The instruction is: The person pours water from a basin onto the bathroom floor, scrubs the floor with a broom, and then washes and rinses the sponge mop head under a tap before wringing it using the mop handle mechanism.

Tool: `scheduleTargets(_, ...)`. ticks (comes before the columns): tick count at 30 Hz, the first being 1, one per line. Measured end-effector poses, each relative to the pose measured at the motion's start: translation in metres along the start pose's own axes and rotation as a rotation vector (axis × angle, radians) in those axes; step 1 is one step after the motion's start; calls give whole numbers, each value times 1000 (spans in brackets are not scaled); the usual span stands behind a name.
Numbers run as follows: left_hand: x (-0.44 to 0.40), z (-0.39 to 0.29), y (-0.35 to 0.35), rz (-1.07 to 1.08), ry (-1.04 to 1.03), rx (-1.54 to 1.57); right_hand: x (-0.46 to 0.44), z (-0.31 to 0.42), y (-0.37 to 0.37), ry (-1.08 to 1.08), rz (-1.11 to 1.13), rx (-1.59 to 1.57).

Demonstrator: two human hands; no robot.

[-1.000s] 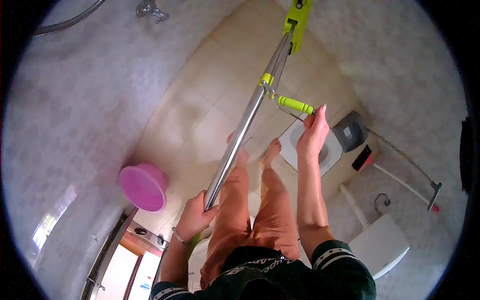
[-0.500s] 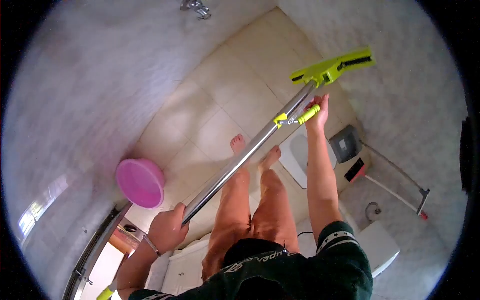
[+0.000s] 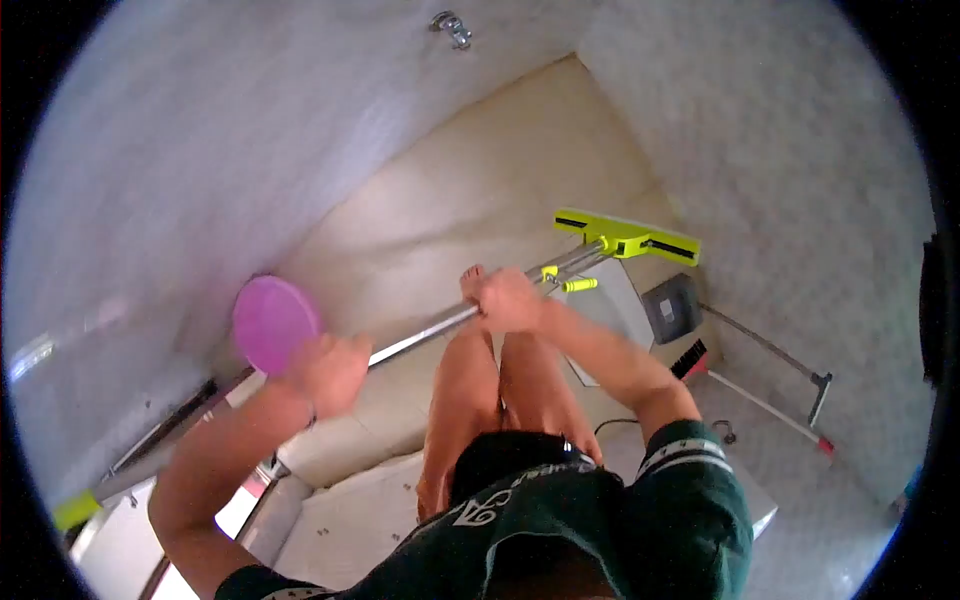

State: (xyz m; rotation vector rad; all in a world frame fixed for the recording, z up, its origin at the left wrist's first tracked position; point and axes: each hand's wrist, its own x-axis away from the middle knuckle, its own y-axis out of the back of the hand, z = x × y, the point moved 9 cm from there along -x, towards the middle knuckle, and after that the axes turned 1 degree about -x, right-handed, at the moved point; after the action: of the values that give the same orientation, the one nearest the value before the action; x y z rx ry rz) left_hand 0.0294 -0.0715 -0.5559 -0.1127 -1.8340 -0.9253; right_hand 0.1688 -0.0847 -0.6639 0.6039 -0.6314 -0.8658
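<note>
A sponge mop [image 3: 425, 337] with a metal pole slants across the view, its lime-green head [image 3: 628, 238] at the right, above the floor tiles or close to them. My left hand [image 3: 338, 374], blurred by motion, is closed round the pole on the left. Farther up, my right hand [image 3: 505, 299] wraps the pole just below the green squeeze lever [image 3: 580, 286]. The pole's green end [image 3: 76, 511] shows at the lower left. How far the head stands off the floor is hard to tell.
A pink basin [image 3: 272, 322] stands on the floor at the left wall. On the right are a squat toilet [image 3: 615, 300], a grey dustpan [image 3: 672, 309] and a red-and-black broom [image 3: 690, 362]. A metal tap [image 3: 451, 29] juts from the far wall.
My right hand has left the squeeze lever and now holds the pole below it. The mop head has come down and nearer to me, and the pole has slid back to the lower left.
</note>
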Motion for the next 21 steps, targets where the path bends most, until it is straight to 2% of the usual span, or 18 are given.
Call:
scheduleTargets(1, 2, -8, 9, -26, 0, -121, 2, 3, 10, 28, -91, -33)
scheduleTargets(3, 2, -22, 35, -63, 24, -132, -3, -14, 14, -102, -28, -9)
scheduleTargets(5, 42, -60, 73, -879, -248, -643, -6, -30, 37, -248, -71, -73)
scheduleTargets(7, 111, -93, 88, -1118, -228, -665, -10, -40, 62, -323, -188, -213)
scheduleTargets(8, 133, -92, 74, -1110, -146, -645, -11, -38, 72, -343, -231, -278)
scheduleTargets(10, 192, -79, 41, -1321, -157, -229, -18, -21, 85, -384, -297, -280)
scheduleTargets(12, 218, -30, -17, -1315, 105, -82, -35, -17, 75, -320, -359, -302)
scheduleTargets(15, 265, 49, -140, -1324, 612, 293, -52, 52, 47, -196, -211, -407)
scheduleTargets(16, 264, 11, -132, -1320, 785, 303, -28, 34, 88, -141, -214, -518)
scheduleTargets(17, 280, 12, -166, -1308, 947, 355, -27, 49, 90, -112, -201, -605)
scheduleTargets(18, 297, 8, -211, -1325, 995, 389, -24, 75, 74, -81, -163, -571)
scheduleTargets(20, 339, -15, -277, -1164, 1240, 636, 7, 126, 86, -28, -127, -555)
scheduleTargets(21, 362, -34, -296, -1205, 1291, 719, 20, 149, 88, -14, -111, -536)
